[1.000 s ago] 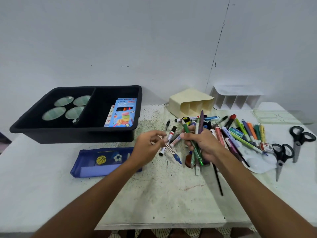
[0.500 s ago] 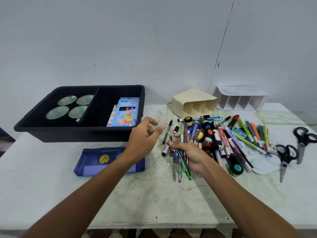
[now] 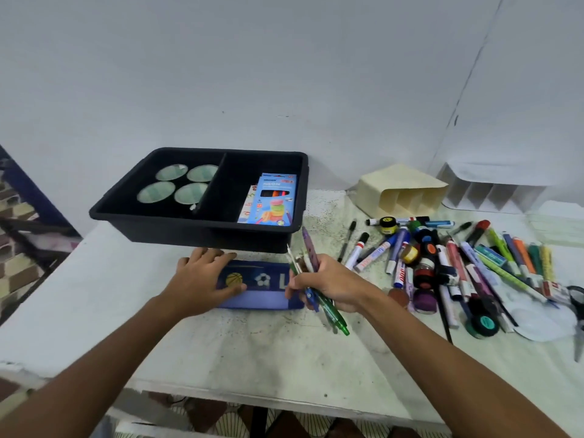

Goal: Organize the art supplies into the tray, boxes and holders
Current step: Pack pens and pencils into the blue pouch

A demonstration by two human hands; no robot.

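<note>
While the black tray (image 3: 202, 216) waits behind it, your left hand (image 3: 202, 281) lies flat on the blue pencil case (image 3: 262, 290) on the counter (image 3: 252, 352). Your right hand (image 3: 331, 287) grips a bundle of pens (image 3: 311, 279) at its right end. They look light, stiff and slippery, so clamp them mid-barrel.

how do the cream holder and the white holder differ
The cream holder is nearer the tray; the white holder sits further right by the wall. The cream one shows three slots, the white one about four or more. Both lie tipped over with their openings facing forward, and both look empty.
</note>
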